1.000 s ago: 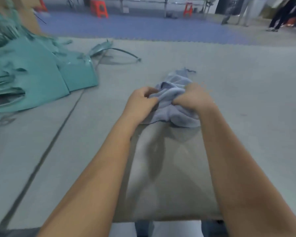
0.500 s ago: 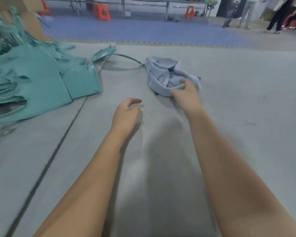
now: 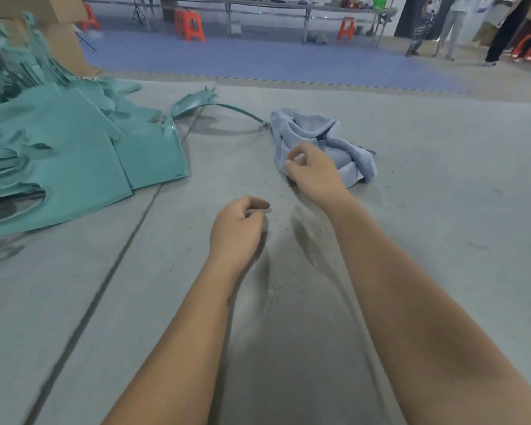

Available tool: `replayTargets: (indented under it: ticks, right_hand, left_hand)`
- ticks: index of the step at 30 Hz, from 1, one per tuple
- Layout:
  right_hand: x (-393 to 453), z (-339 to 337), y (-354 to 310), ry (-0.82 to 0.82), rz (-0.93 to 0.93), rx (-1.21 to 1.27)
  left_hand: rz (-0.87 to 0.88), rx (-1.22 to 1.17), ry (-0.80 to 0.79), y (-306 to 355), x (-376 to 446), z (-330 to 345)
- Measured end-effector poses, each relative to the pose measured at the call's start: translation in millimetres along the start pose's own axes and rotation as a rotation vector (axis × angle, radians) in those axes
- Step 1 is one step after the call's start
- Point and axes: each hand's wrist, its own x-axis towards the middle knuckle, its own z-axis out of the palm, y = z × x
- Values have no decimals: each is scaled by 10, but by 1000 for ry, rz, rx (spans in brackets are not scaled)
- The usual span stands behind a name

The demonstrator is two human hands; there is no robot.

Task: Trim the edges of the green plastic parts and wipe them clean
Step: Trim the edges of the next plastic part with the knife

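Observation:
A pile of teal-green plastic parts [image 3: 59,154] lies on the grey mat [image 3: 442,179] at the left. A thin curved green part [image 3: 196,101] lies behind it, its strip reaching a crumpled light-blue cloth [image 3: 322,139]. My right hand [image 3: 314,171] hovers at the cloth's near edge, fingers loosely curled, gripping nothing that I can see. Nearer to me on the mat, my left hand [image 3: 236,228] is loosely curled and empty, apart from the cloth and the parts.
A dark seam [image 3: 120,256] runs across the grey mat between the pile and my arms. Cardboard boxes [image 3: 65,41] stand behind the pile. Beyond a blue floor mat are orange stools [image 3: 190,24], a long table [image 3: 288,7] and people standing [image 3: 454,26] at the back right.
Both hands gripped the cloth a second ago. They let it go and it now lies farther away on the mat. Both hands have drawn back from it, the left one nearer to me.

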Motion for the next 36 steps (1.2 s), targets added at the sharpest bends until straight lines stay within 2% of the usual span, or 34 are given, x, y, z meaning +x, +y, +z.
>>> replayTargets:
  ticks: [4, 7, 13, 18, 25, 30, 33, 34, 36]
  right_hand:
    - [213, -182, 94, 6, 46, 14]
    - [324, -272, 234, -2, 33, -211]
    - [370, -91, 226, -92, 213, -495]
    - [544, 243, 42, -10, 341, -675]
    - [594, 392, 23, 108, 316, -782]
    - [627, 261, -128, -17, 341, -804]
    - [501, 151, -136, -60, 236, -792]
    - [425, 112, -121, -1, 156, -768]
    - [220, 54, -110, 222, -46, -653]
  left_hand:
    - [51, 111, -12, -25, 37, 33]
    - [78, 178, -13, -25, 31, 55]
    - [104, 220, -18, -10, 38, 49]
    - [123, 211, -15, -42, 63, 44]
    - [128, 219, -18, -46, 67, 40]
    - [128, 230, -19, -39, 78, 45]
    - [117, 201, -20, -55, 92, 38]
    - [109, 187, -20, -62, 91, 37]
    - [85, 147, -16, -68, 87, 35]
